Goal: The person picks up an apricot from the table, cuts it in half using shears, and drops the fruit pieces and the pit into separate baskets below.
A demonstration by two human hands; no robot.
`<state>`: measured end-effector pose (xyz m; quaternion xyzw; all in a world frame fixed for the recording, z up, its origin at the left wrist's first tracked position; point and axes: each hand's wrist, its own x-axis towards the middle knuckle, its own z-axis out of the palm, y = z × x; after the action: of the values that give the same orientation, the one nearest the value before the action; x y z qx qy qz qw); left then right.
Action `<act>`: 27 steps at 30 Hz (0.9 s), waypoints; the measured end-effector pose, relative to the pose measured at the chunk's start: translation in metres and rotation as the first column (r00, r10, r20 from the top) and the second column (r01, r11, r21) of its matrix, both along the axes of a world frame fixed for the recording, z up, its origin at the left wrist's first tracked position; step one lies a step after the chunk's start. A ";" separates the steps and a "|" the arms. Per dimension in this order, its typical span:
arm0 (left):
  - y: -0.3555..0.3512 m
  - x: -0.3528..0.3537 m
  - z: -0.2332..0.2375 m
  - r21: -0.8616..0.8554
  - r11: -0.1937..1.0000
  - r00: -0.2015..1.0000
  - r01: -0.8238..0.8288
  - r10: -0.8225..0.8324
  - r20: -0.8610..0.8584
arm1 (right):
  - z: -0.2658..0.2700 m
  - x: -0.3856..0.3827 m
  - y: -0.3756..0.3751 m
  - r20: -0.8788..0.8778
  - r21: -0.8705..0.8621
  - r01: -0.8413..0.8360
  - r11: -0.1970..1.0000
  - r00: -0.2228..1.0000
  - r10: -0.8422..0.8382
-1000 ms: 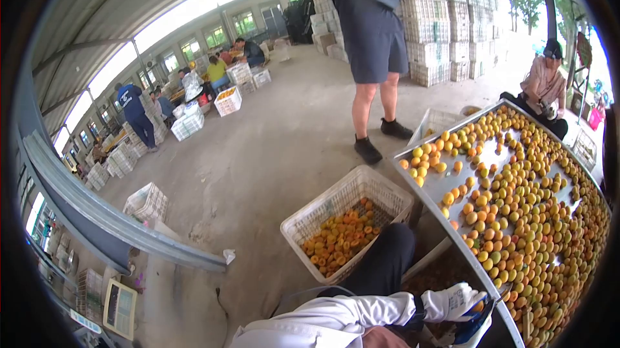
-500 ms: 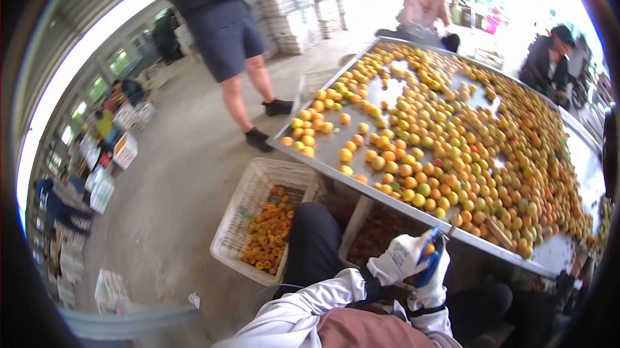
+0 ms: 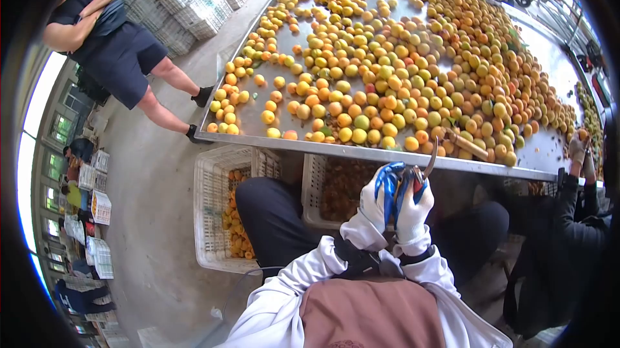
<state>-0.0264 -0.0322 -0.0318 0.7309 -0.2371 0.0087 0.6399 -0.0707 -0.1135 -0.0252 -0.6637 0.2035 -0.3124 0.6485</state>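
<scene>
Both my hands wear white gloves with blue-coated palms and meet just in front of the metal table's near edge. My right hand is closed around a slim curved tool, whose tip points up; a bit of red shows by the fingers. Pressed up beside it, my left hand has its fingers curled inward, and what lies in them is hidden. Beyond the hands, many yellow-orange apricots spread over the metal table.
At my left knee a white crate holds opened apricots. Another crate, with dark brown contents, sits under the table edge. A wooden stick lies among the fruit. A person stands at left; a co-worker's gloved hands are at right.
The view has swung, so the table now lies more level ahead. The apricot seen between my hands earlier no longer shows, and the curved tool stands more upright and in plainer view.
</scene>
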 end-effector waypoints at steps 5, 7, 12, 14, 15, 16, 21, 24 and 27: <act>-0.002 0.003 0.007 -0.024 1.000 0.999 0.020 -0.021 -0.037 | 0.009 0.000 -0.002 0.012 0.094 -0.037 0.995 0.999 0.036; 0.001 0.006 0.013 -0.015 1.000 1.000 0.016 -0.016 -0.014 | 0.007 0.001 -0.013 0.041 0.311 -0.198 0.930 0.980 0.195; 0.013 0.011 0.012 0.267 0.963 0.943 -0.035 -0.057 0.327 | 0.020 -0.001 -0.025 0.037 0.662 -0.329 0.674 0.912 0.409; 0.014 0.013 0.008 0.246 0.969 0.940 -0.025 -0.061 0.336 | 0.017 -0.001 -0.026 0.033 0.641 -0.337 0.689 0.910 0.414; 0.012 0.011 0.008 0.242 0.970 0.941 -0.024 -0.060 0.333 | 0.014 -0.001 -0.025 0.033 0.622 -0.350 0.700 0.906 0.423; 0.010 0.009 0.008 0.168 0.986 0.967 -0.008 -0.035 0.251 | 0.009 -0.002 -0.023 0.066 0.593 -0.355 0.723 0.916 0.396; 0.005 0.002 -0.003 -0.195 0.980 0.951 -0.034 -0.028 -0.308 | 0.005 -0.009 -0.010 0.011 0.416 -0.285 0.863 0.951 0.309; 0.005 0.011 -0.025 -0.449 0.882 0.870 -0.143 -0.105 -0.482 | -0.008 -0.010 0.004 0.094 0.073 -0.223 0.972 0.972 0.216; 0.017 0.021 -0.009 -0.532 0.805 0.652 -0.261 -0.259 -0.713 | -0.019 -0.007 0.001 0.181 0.355 -0.216 0.910 0.970 0.160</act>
<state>-0.0050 -0.0150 -0.0410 0.4282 0.0677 -0.2230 0.8731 -0.0775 -0.1120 -0.0438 -0.5203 0.1454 -0.2527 0.8027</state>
